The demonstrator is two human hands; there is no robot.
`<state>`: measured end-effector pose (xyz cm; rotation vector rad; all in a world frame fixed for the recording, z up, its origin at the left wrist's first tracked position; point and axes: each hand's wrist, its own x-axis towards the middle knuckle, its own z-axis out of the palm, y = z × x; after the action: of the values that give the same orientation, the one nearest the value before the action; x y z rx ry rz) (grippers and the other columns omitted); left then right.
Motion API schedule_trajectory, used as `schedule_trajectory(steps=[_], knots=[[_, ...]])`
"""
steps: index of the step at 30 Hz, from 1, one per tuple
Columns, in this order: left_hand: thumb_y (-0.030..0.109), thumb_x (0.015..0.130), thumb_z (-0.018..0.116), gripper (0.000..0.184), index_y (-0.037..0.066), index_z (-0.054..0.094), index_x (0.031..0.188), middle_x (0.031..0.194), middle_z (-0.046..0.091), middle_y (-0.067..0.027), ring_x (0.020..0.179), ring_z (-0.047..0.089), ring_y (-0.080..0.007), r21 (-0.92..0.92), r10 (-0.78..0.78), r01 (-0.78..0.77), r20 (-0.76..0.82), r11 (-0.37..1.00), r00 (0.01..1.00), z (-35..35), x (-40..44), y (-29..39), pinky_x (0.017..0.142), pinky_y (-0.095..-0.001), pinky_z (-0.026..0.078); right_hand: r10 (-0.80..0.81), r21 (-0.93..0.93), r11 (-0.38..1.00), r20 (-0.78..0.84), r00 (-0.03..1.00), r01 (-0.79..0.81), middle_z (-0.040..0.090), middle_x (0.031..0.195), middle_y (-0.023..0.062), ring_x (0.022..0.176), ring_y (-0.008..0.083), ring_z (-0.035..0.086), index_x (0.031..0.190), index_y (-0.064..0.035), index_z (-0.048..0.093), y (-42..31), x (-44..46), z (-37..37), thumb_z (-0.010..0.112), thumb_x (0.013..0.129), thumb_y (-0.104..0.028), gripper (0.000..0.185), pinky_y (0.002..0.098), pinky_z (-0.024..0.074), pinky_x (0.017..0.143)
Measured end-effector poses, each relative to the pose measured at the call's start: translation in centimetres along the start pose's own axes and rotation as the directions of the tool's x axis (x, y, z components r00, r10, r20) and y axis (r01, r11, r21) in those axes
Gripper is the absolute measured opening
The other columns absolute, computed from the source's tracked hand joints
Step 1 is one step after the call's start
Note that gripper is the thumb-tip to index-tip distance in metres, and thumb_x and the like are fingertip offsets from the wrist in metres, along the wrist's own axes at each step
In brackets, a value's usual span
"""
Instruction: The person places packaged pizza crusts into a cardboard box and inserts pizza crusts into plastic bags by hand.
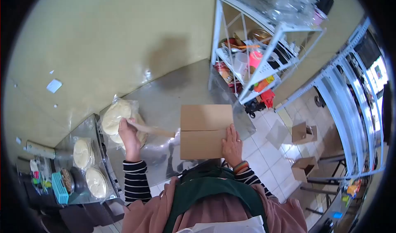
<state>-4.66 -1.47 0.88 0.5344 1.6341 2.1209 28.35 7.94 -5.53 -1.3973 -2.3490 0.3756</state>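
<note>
A closed cardboard box (206, 145) sits at the front of the metal table, its two top flaps meeting in a seam. My right hand (232, 144) lies flat on the right edge of the box, fingers stretched out. Left of the box, my left hand (129, 134) is closed on one end of a long tan strip (154, 130). The strip runs toward the box's left side, near the seam; whether it touches the box I cannot tell, nor its exact kind. Just behind my left hand lie bagged stacks of round, pale flatbreads (116, 115).
Two more stacks of flatbreads (83, 153) and a teal basket (60, 188) stand on a side table at left. A white shelf rack (284, 28) with mixed goods rises at the back right. Open cardboard boxes (304, 169) lie on the tiled floor near a metal rack (344, 105).
</note>
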Motion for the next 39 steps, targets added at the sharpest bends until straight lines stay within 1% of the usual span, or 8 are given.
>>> schedule_trajectory(steps=[13, 18, 20, 23, 27, 32, 34, 39], knots=[[0.024, 0.081, 0.032, 0.027, 0.005, 0.046, 0.094, 0.1, 0.05, -0.0129, 0.089, 0.049, -0.0253, -0.731, -0.735, 0.32, -0.351, 0.602, 0.581, -17.9, -12.5, -9.7, 0.076, -0.0387, 0.042, -0.334, -0.012, 0.941, 0.122, 0.935, 0.338, 0.047, 0.102, 0.0148, 0.098, 0.0339, 0.043, 0.104, -0.0025, 0.051, -2.9, 2.1, -1.2, 0.051, 0.071, -0.007, 0.034, 0.0437, 0.0327, 0.086], [0.012, 0.079, 0.037, 0.036, -0.001, 0.041, 0.112, 0.118, 0.042, -0.016, 0.108, 0.041, -0.0268, -0.039, -0.036, 0.0, -0.946, 0.999, 0.321, -16.9, -12.0, -7.9, 0.09, -0.0358, 0.033, -0.398, -0.057, 0.913, 0.108, 0.911, 0.405, 0.048, 0.095, 0.0165, 0.091, 0.0337, 0.045, 0.095, -0.0028, 0.054, -3.5, 3.3, 0.4, 0.052, 0.072, -0.013, 0.025, 0.0433, 0.0349, 0.08], [0.006, 0.077, 0.043, 0.042, -0.001, 0.039, 0.118, 0.115, 0.043, -0.0158, 0.108, 0.041, -0.0274, 0.668, 0.507, -0.062, -0.498, 0.742, 0.704, -13.3, -12.1, -4.8, 0.093, -0.0353, 0.031, -0.358, -0.046, 0.929, 0.138, 0.923, 0.367, 0.049, 0.094, 0.0168, 0.09, 0.0336, 0.045, 0.091, -0.0029, 0.054, -3.8, 3.7, 0.6, 0.052, 0.072, -0.015, 0.022, 0.0436, 0.0352, 0.078], [0.012, 0.078, 0.055, 0.05, 0.001, 0.037, 0.123, 0.122, 0.041, -0.0189, 0.116, 0.036, -0.0322, 0.6, 0.244, -0.14, -0.096, 0.788, 0.965, -6.1, -11.8, -7.1, 0.099, -0.0381, 0.026, -0.317, -0.038, 0.944, 0.183, 0.931, 0.329, 0.049, 0.089, 0.0183, 0.09, 0.0347, 0.045, 0.08, -0.0014, 0.054, -3.5, 4.9, 1.3, 0.052, 0.073, -0.017, 0.017, 0.0427, 0.0349, 0.078], [0.023, 0.082, 0.053, 0.055, 0.0, 0.032, 0.127, 0.13, 0.034, -0.0224, 0.12, 0.034, -0.0337, 0.558, 0.233, -0.356, 0.28, 0.75, 0.931, 1.3, -12.0, -10.8, 0.099, -0.038, 0.027, -0.306, -0.104, 0.942, 0.121, 0.944, 0.319, 0.054, 0.076, 0.0179, 0.076, 0.0352, 0.05, 0.071, -0.0005, 0.054, -2.6, 5.9, 1.3, 0.051, 0.073, -0.016, 0.016, 0.0435, 0.0382, 0.071], [0.034, 0.08, 0.052, 0.068, -0.003, 0.024, 0.13, 0.133, 0.025, -0.0278, 0.124, 0.026, -0.0388, 0.092, -0.117, 0.082, 0.491, 0.992, 0.863, 3.2, -9.5, -12.7, 0.1, -0.0438, 0.024, -0.222, 0.195, 0.966, 0.301, 0.927, 0.168, 0.056, 0.07, 0.0141, 0.072, 0.0282, 0.056, 0.071, -0.0011, 0.055, -3.7, 5.2, -5.1, 0.052, 0.077, -0.018, 0.018, 0.0344, 0.0431, 0.059], [0.034, 0.077, 0.055, 0.076, -0.004, 0.018, 0.131, 0.135, 0.019, -0.0284, 0.127, 0.019, -0.038, 0.341, -0.14, -0.071, 0.556, 0.937, 0.819, 3.0, -8.6, -9.2, 0.102, -0.0448, 0.018, -0.147, 0.262, 0.956, 0.818, 0.556, -0.134, 0.055, 0.069, 0.0057, 0.067, 0.0137, 0.053, 0.084, -0.0005, 0.057, -5.6, 4.4, -9.4, 0.051, 0.083, -0.023, 0.023, 0.0261, 0.0427, 0.061], [0.037, 0.067, 0.067, 0.097, -0.005, 0.01, 0.133, 0.138, 0.008, -0.0288, 0.13, 0.009, -0.0383, 0.676, -0.081, -0.559, 0.669, 0.481, 0.739, 5.5, -9.1, -7.7, 0.103, -0.0505, 0.013, -0.346, 0.293, 0.93, 0.901, 0.261, 0.22, 0.06, 0.092, 0.0114, 0.083, 0.0193, 0.056, 0.103, -0.0079, 0.055, -6.4, 5.3, -11.5, 0.056, 0.083, -0.022, 0.024, 0.0306, 0.0438, 0.078]])
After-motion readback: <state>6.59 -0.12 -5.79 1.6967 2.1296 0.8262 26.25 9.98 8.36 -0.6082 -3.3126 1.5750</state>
